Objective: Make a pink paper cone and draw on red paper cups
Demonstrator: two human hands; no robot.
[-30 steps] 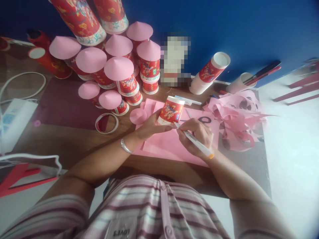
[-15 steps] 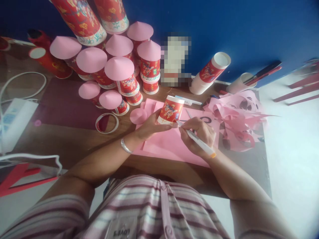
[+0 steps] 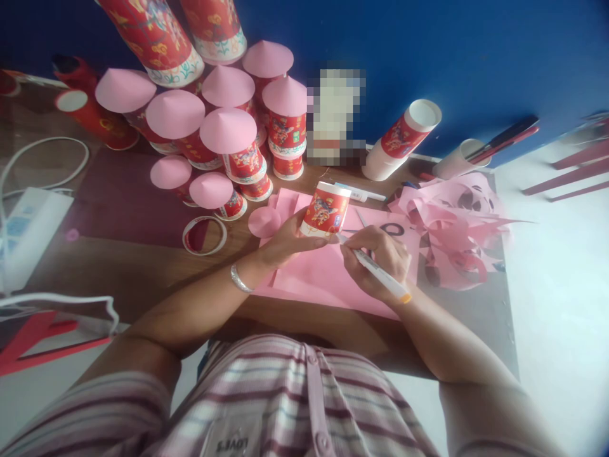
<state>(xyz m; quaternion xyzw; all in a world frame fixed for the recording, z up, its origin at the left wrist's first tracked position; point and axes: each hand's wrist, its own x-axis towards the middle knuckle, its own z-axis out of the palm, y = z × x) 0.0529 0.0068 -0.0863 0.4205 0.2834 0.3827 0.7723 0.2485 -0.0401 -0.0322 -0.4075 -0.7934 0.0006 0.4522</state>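
Note:
A red paper cup (image 3: pixel 324 211) with a printed figure and white bands is held in my left hand (image 3: pixel 287 243), its fingers wrapped round the lower side. My right hand (image 3: pixel 378 259) grips a white marker (image 3: pixel 380 274) with an orange end; the tip meets the white band at the cup's lower edge, where some yellowish lines show. Under both hands lie sheets of pink paper (image 3: pixel 309 279). Beside my left hand is a small pink paper cone (image 3: pixel 264 222). Scissors with dark handles (image 3: pixel 392 229) lie partly hidden behind my right hand.
Several red cups with pink cone tops (image 3: pixel 228 130) stand at the back left. Pink paper scraps (image 3: pixel 457 222) are heaped on the right. A white tube with a red wrap (image 3: pixel 402 139) and a pen cup (image 3: pixel 461 162) stand near the blue wall (image 3: pixel 457 51). A tape roll (image 3: pixel 204 236) lies left.
The cup has turned and shifted very slightly in my left hand. The marker tip stays at its lower white band, with my right hand almost in the same place.

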